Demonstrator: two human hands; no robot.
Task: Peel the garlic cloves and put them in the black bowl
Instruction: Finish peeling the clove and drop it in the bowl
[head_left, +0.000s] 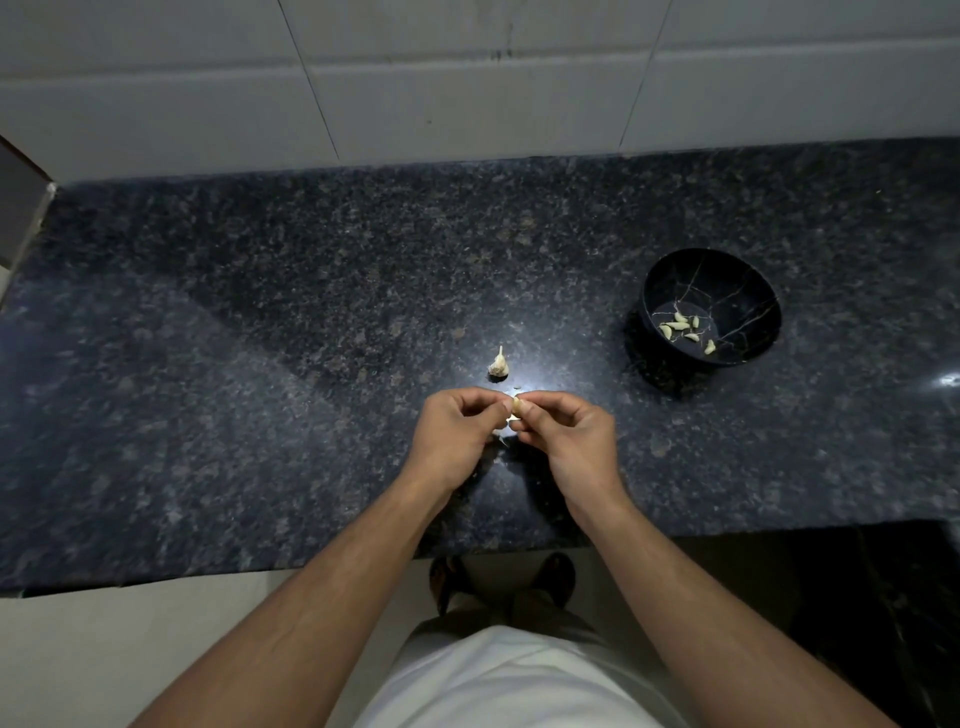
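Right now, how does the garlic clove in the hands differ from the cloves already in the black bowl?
The garlic clove is pinched between the fingers of the left hand and right hand, above the countertop; the cloves in the bowl lie loose on the floor of the black bowl, untouched. The held clove is single and mostly hidden; those in the bowl are several, in plain view. All look pale.

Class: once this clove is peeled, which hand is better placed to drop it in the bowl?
Probably the right hand: it already pinches the clove, and the bowl sits on its side.
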